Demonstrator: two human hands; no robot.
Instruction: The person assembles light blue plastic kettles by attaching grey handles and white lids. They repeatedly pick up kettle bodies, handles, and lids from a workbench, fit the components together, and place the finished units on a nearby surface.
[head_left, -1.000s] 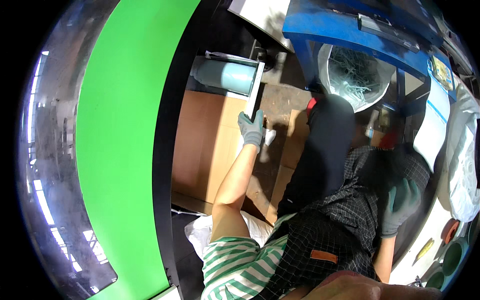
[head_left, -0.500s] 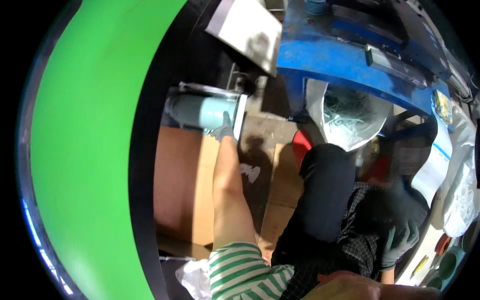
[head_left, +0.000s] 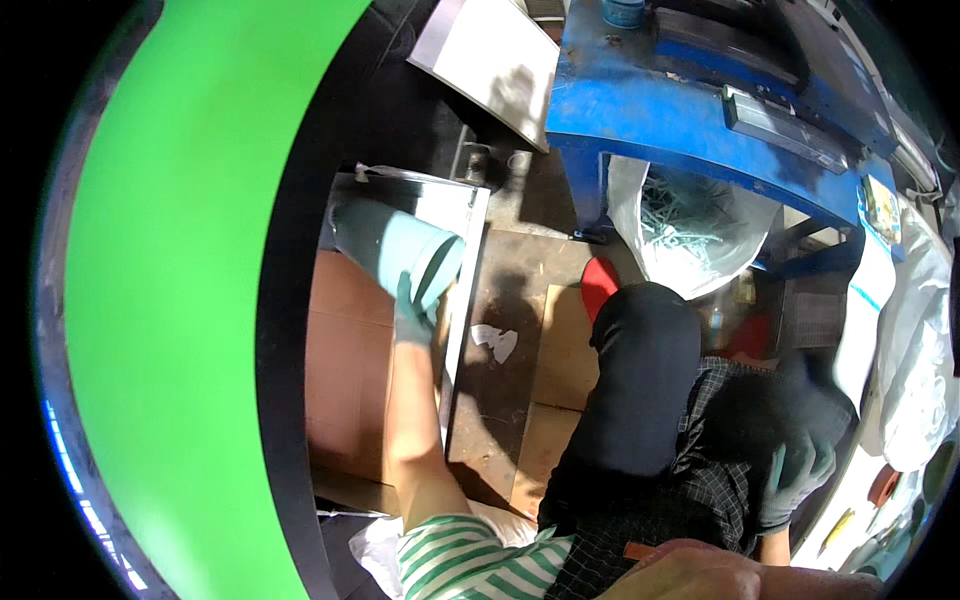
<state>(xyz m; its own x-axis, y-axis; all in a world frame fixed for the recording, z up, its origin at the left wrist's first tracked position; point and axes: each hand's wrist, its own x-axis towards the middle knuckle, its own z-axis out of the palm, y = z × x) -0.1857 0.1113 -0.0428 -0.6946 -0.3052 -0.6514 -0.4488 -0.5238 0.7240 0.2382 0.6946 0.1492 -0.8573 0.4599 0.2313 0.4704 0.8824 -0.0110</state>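
Observation:
A pale blue-green plastic bucket (head_left: 385,240) lies tilted on its side in the metal-edged bay at the left, its open rim turned toward me. My left hand (head_left: 414,315), in a grey-green glove, grips the bucket at the rim, with fingers up along its wall. Below it, a brown cardboard box (head_left: 345,370) lies beside my left forearm. At the lower right my right hand (head_left: 803,472), also gloved, rests on the dark clothing over my leg. Its fingers are stretched out and nothing shows in them.
A large green panel (head_left: 170,300) with a black border fills the left. A blue workbench (head_left: 640,110) stands at the far right, with a white bag (head_left: 695,270) of pale strips under it. Flat cardboard (head_left: 555,370) and crumpled white paper (head_left: 494,342) lie on the floor.
The bucket has tilted, so its open rim now shows. My left hand has shifted left and slightly down, from a pointing touch to a grip at the rim. My right hand stays put.

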